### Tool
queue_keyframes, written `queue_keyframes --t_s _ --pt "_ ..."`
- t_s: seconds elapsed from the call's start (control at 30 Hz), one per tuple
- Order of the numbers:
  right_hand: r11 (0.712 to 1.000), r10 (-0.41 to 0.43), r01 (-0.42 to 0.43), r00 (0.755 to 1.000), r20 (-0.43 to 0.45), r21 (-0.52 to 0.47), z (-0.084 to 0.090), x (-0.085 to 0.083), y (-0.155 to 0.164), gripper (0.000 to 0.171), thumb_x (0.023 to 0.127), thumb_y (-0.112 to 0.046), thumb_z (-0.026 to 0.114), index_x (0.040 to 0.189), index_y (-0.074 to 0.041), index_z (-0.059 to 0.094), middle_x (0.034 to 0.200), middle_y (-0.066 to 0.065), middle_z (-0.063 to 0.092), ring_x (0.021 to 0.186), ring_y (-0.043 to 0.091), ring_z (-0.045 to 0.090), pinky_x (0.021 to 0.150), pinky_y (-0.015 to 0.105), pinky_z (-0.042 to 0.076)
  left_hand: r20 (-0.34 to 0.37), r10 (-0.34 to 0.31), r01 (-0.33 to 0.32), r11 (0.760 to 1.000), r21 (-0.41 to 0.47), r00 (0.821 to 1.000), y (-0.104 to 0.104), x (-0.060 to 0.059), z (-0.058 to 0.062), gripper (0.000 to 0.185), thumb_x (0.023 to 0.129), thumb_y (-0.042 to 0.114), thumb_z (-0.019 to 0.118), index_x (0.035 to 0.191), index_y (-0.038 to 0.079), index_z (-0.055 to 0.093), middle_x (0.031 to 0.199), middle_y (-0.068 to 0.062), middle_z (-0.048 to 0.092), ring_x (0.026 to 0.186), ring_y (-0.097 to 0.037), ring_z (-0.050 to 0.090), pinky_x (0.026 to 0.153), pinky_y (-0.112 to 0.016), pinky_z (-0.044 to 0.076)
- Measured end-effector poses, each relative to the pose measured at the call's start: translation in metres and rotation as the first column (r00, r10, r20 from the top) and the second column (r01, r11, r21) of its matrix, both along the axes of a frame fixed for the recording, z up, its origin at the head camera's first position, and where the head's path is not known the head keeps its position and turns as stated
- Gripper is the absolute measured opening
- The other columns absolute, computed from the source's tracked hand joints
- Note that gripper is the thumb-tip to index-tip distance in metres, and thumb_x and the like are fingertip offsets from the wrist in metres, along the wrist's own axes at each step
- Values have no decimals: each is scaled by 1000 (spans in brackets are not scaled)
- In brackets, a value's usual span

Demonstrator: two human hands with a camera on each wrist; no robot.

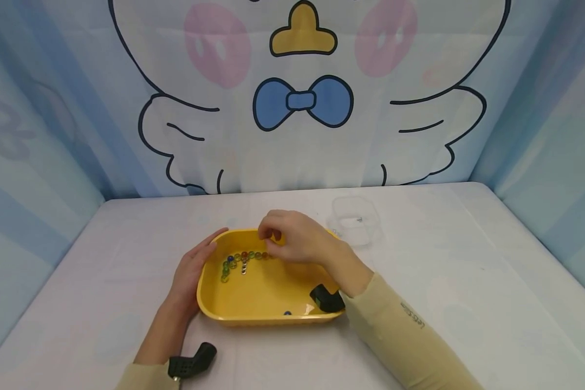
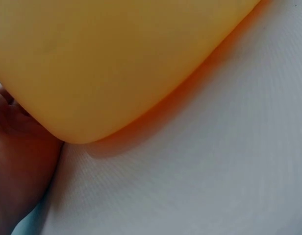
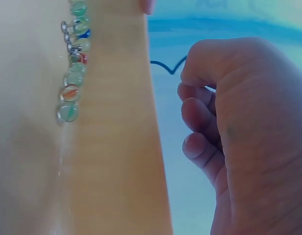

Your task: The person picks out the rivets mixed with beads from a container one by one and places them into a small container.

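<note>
A yellow plastic basin (image 1: 253,300) stands on the table, and my left hand (image 1: 187,276) lies along its left wall with the fingers reaching forward outside the rim. Several glass marbles (image 3: 75,76) line up along the basin's far wall. Beside them lie small silver screws (image 1: 244,266) with round heads and thin shafts. My right hand (image 1: 297,238) hovers over the far rim, right of the marbles, its fingers curled (image 3: 195,112) and nothing showing between them. One blue marble (image 1: 287,312) sits apart at the near wall.
Behind the basin, to the right, stands a clear plastic box (image 1: 355,219) with a small silver piece in it. A white cloth covers the table (image 1: 468,303). Printed curtains (image 1: 302,157) close off the back and both sides.
</note>
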State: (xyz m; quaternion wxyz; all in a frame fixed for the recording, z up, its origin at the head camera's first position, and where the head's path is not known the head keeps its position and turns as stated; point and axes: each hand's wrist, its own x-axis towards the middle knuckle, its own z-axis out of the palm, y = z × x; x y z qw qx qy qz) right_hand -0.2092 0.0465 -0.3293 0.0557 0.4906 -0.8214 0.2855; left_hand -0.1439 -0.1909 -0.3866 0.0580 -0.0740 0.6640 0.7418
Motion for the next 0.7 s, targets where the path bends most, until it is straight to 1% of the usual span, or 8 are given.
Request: queue_keyframes --t_s 0.23,0.47,0.57,0.7 --pt "995 -13 9 999 -43 -97 -1 -1 5 8 88 -1 69 95 -4 68 90 0 63 79 15 54 73 22 50 4 5 -5 1000 -1 1000 0 0 1 48 110 33 39 155 17 43 156 3 42 140 -11 39 111 -24 36" --pt "981 -17 4 998 -65 -196 -5 -7 10 8 86 2 68 93 -3 68 89 1 64 77 15 54 70 25 50 -5 -2 2 1000 4 1000 -2 1 1 49 110 35 39 155 17 42 156 2 42 140 -12 40 110 -23 37" --pt "975 -35 22 998 -58 -221 -5 -8 12 8 87 2 68 93 -3 67 88 1 63 76 15 53 68 26 49 -10 -5 5 1000 5 1000 -1 1 1 49 110 35 39 155 17 43 156 2 42 140 -12 40 110 -23 37" --pt "972 -64 49 996 -57 -230 -3 -9 15 9 87 1 68 94 -4 67 89 1 64 75 16 53 66 26 49 -7 -3 3 1000 9 1000 0 1 1 48 110 34 39 155 17 43 155 2 43 139 -12 40 110 -24 38"
